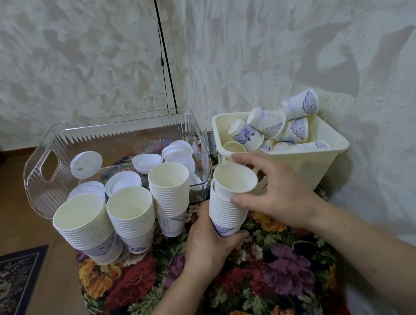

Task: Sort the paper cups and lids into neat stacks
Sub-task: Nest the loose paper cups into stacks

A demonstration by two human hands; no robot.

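My left hand (208, 244) grips the base of a stack of white paper cups (224, 214) with blue prints, held tilted over the floral cloth. My right hand (274, 188) holds a single cup (234, 177) that sits tilted in the top of that stack. Three more cup stacks stand on the cloth: a left stack (86, 229), a middle stack (132, 216) and a taller stack (171, 197). Loose cups (273, 127) lie jumbled in a cream bin (312, 161) at the right. White lids (148, 162) lie in a clear plastic tray (48, 184) behind the stacks.
The floral cloth (240, 277) covers a small seat or table. A black cable (163, 49) hangs down the wall behind the tray. A wooden floor and a dark patterned rug (7, 288) lie at the left. The wall is close on the right.
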